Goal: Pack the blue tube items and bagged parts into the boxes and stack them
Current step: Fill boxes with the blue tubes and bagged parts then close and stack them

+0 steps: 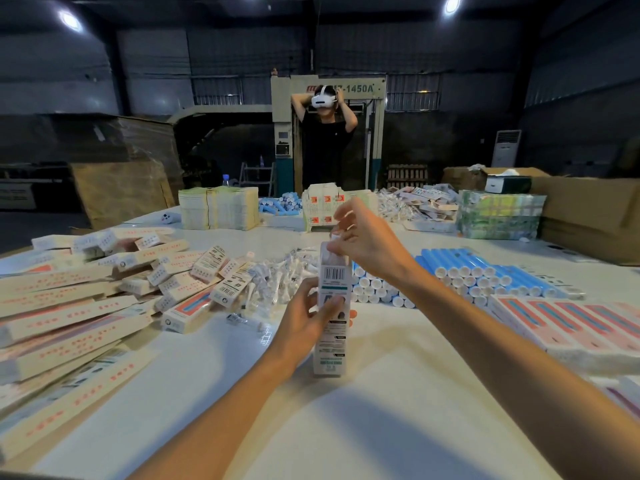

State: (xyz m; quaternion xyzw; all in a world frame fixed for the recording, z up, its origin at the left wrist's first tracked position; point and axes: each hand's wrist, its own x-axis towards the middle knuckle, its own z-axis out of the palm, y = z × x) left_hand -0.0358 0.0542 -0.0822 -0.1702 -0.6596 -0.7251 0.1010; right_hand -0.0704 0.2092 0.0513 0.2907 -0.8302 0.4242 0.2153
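Observation:
A tall narrow white box [331, 327] stands upright on the white table [398, 393], its top end open. My left hand [306, 318] grips the box around its middle. My right hand [360, 233] is at the open top, its fingers pinching something small and white there; whether it is a flap or a bagged part I cannot tell. Blue tubes [478, 275] with white caps lie in a pile to the right. Clear bagged parts [277, 275] lie in a heap behind the box.
Packed boxes [69, 306] are piled loosely at the left. Flat pink boxes [571, 323] lie in a row at the right. Stacks of flat cartons [218, 207], more tubes and a cardboard box [588, 216] stand at the far edge. A person with a headset [325, 133] stands behind the table.

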